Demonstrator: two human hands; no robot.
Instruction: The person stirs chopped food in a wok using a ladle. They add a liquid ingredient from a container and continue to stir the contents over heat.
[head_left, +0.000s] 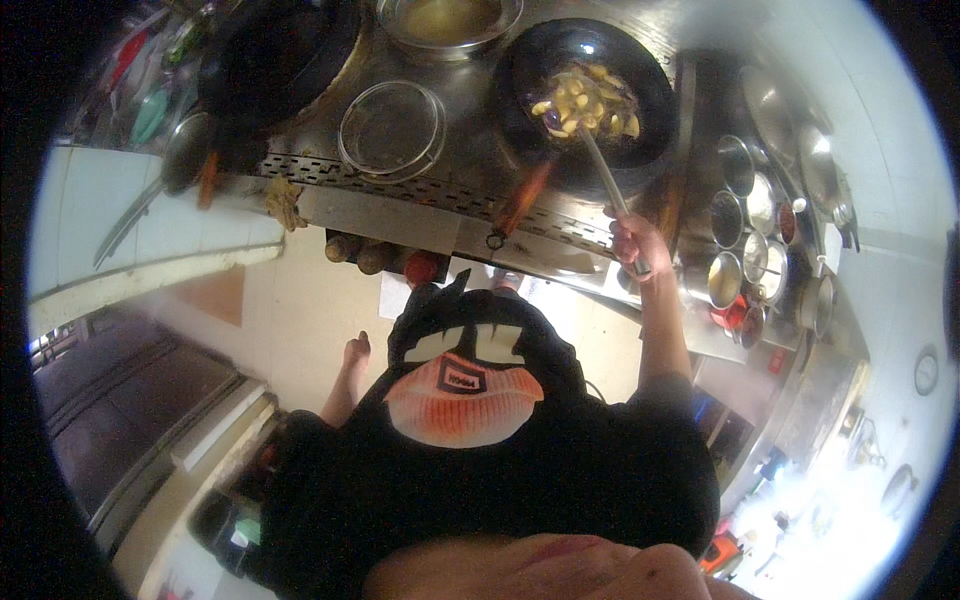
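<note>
My right hand (636, 244) grips the metal handle (604, 169) of a long cooking utensil. Its head is hidden among the food in a black wok (646, 97) on the stove. Pale yellow sliced pieces and a few purple ones (581, 105) lie in shiny liquid at the wok's bottom. The wok's wooden handle (525, 196) points toward me, and no hand is on it. My left hand (358, 351) hangs low beside my body, fingers curled in, with nothing visible in it.
A round wire-rimmed strainer (391, 129) lies left of the wok, near a metal bowl of liquid (450, 21). Farther left sit another dark wok (277, 60) and a ladle (184, 154). A rag (285, 202) hangs at the counter's edge. Several seasoning containers (726, 219) stand at right.
</note>
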